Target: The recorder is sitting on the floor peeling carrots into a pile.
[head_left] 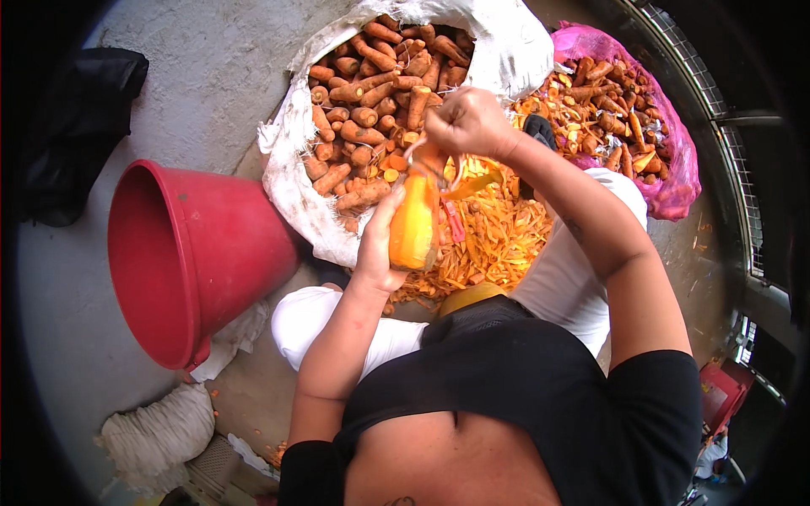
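My left hand (pixel 377 246) is wrapped round a thick carrot (pixel 413 223), held upright over a heap of peelings. Most of its visible side is bare bright orange, with darker skin near the top and at the lower end. My right hand (pixel 474 123) is closed above the carrot on a peeler (pixel 414 151) with a pale curved frame, partly hidden by the fingers. From the peeler's right side hangs a strip of peel (pixel 475 185). Below lie the orange peelings (pixel 504 244), with a small red object (pixel 455 223) beside the carrot that I cannot make out.
A white sack (pixel 283 156) of unpeeled carrots stands open ahead. At the far right is a pink bag (pixel 680 169) with carrots and scraps. A red bucket (pixel 228 244) lies tipped at the left. A rolled pale sack (pixel 164 430) rests at the lower left.
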Motion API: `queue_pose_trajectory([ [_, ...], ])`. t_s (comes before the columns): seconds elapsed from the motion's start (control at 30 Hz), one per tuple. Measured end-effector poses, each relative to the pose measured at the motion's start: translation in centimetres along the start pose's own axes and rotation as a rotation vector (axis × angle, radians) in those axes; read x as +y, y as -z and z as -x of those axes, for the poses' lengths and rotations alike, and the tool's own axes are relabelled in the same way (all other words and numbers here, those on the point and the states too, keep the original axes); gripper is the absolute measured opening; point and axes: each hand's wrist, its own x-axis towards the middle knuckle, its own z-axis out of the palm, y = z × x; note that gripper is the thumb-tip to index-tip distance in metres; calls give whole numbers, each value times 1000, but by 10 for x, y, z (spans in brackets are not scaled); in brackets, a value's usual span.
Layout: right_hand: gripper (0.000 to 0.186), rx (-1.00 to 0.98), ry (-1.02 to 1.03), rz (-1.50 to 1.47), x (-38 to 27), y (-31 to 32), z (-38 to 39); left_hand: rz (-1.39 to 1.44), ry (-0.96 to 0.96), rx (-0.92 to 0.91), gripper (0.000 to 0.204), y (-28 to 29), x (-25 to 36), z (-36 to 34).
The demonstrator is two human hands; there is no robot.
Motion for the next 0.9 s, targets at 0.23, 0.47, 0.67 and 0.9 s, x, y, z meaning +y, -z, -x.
queue_pose_trajectory([
  [0.23, 36, 140, -377, 327, 46, 36, -14, -61, -19, -74, 46, -2, 10, 9],
  [0.47, 33, 15, 170, 173, -28, 11, -1, 75, -14, 18, 40, 19, 13, -16],
  [0.67, 34, 36, 415, 37, -52, -3, 7, 168, 17, 130, 35, 12, 10, -30],
  [0.9, 35, 33, 378, 23, -44, -10, 7, 242, 18, 3, 35, 16, 7, -33],
])
